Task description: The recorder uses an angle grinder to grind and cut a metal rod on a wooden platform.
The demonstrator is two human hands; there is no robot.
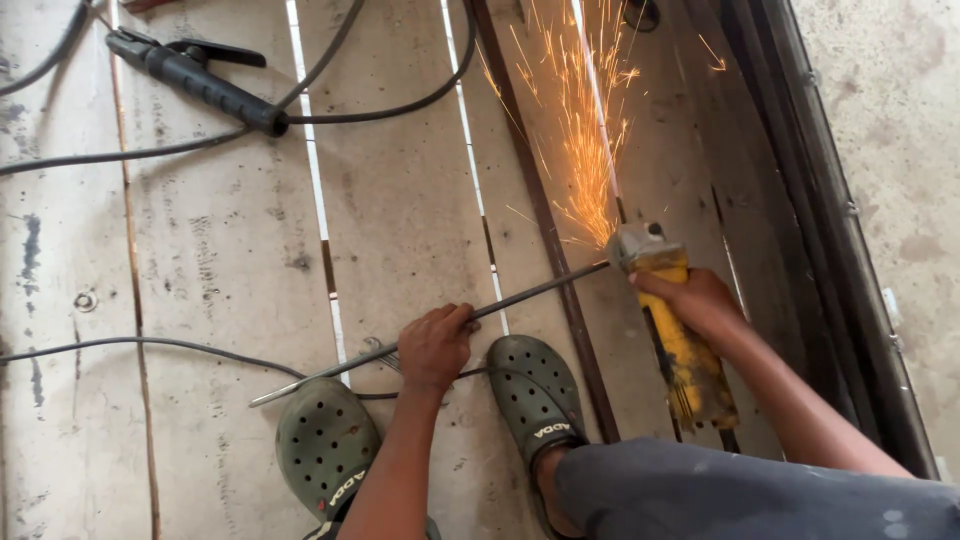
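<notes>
We are crouching over a wide floor of flat metal sheets (230,260), pale, scuffed and stained, parted by thin bright gaps. At three o'clock a dark steel frame (800,200) of long straight bars is running along rough concrete. We are planting our feet in green perforated rubber clogs (325,440) at six o'clock.

Our right hand (700,300) is wrapping its grip fully around the blocky yellow body of an angle grinder (685,360), dusty and worn, with its grey head pointing toward twelve o'clock. Orange sparks (590,130) are spraying toward twelve o'clock from where the head is meeting the tip of a thin, straight, grey steel rod (540,292).

Our left hand (435,345) is pressing down on the rod's middle, fingers curled closed over it, pinning it to the floor. The rod is lying slanted from seven o'clock to the grinder at centre.

At eleven o'clock a black electrode holder (200,78) is lying, its smooth rubber cables (390,108) looping across the sheets.
</notes>
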